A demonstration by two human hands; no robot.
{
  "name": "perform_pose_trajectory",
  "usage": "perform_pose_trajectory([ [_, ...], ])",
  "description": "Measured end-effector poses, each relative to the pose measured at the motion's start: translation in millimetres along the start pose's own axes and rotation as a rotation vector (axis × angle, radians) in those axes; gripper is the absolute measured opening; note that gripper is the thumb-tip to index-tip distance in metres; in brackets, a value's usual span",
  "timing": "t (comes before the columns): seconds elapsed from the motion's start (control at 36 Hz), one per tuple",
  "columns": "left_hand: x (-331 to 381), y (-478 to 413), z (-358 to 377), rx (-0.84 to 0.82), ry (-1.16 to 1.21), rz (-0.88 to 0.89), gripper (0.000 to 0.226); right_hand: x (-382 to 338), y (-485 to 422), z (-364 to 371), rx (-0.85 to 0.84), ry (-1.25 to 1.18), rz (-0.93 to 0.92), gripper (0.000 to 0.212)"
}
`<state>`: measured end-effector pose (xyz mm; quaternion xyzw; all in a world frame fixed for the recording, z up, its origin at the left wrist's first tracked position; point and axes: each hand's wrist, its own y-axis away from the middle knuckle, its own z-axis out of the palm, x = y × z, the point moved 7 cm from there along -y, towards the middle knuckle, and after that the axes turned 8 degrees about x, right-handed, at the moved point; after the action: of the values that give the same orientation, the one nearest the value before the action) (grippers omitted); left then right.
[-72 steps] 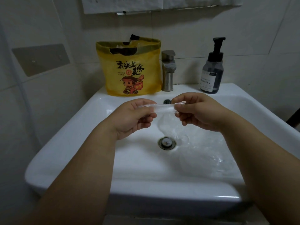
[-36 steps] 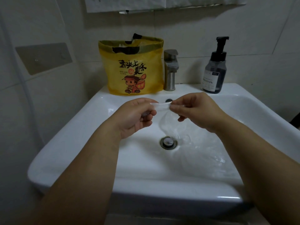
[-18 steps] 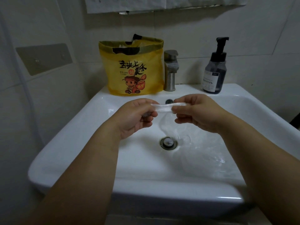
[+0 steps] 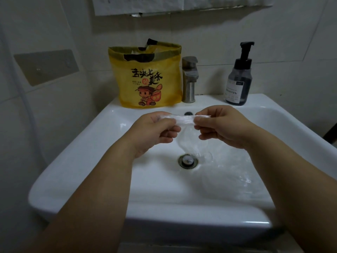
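Here, pinched at its top edge between left grip (image 4: 156, 130) and right grip (image 4: 222, 126), both curled tight on it: clear plastic bag (image 4: 184, 119). Looks bunched into a crinkled whitish strip up top; hangs thin, wrinkled, nearly see-through below, over the white sink (image 4: 164, 212), above its drain (image 4: 187, 161).

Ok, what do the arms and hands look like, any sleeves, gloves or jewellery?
Both are bare. The left hand and right hand wear no gloves, and no rings show. The left forearm and right forearm are uncovered down to the picture's lower edge, with no sleeve, watch or bracelet in view.
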<state>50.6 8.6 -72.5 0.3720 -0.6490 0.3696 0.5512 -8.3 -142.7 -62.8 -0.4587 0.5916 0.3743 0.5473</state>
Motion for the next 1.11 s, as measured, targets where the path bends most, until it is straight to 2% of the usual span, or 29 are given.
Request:
perform_pose_trajectory([
  [0.11, 1, 3, 3, -0.021, 0.071, -0.046, 0.02, -1, 0, -2, 0.029, 0.025, -0.034, 0.005],
  [0.19, -1, 1, -1, 0.04, 0.003, -0.029, 0.016, -1, 0, 0, 0.023, 0.037, -0.051, 0.005],
  [0.28, 0, 1, -4, 0.044, 0.01, -0.01, 0.011, -2, 1, 3, -0.006, 0.001, -0.033, 0.006],
  [0.47, 1, 4, -2, -0.025, 0.035, -0.045, 0.018, 0, 3, 2, -0.092, -0.077, 0.051, 0.007],
  [0.67, -1, 4, -3, 0.008, -0.003, -0.041, 0.024, 3, 3, 6, -0.153, -0.077, 0.054, 0.009],
  [0.81, 3, 4, -2, 0.029, 0.143, -0.065, 0.028, -2, 2, 5, -0.149, -0.176, 0.028, 0.014],
  [0.92, 6, 7, 0, -0.033, 0.301, -0.112, 0.026, -6, 3, 5, -0.168, -0.224, -0.005, 0.016],
  [1.0, 5, 8, 2, -0.066, 0.325, -0.145, 0.022, -8, 4, 5, -0.179, -0.233, -0.025, 0.018],
  [1.08, 6, 9, 4, -0.09, 0.345, -0.168, 0.009, -8, 4, 4, -0.175, -0.248, -0.038, 0.022],
  [1.11, 6, 9, 5, -0.093, 0.349, -0.173, 0.015, -9, 4, 4, -0.176, -0.26, -0.041, 0.024],
])
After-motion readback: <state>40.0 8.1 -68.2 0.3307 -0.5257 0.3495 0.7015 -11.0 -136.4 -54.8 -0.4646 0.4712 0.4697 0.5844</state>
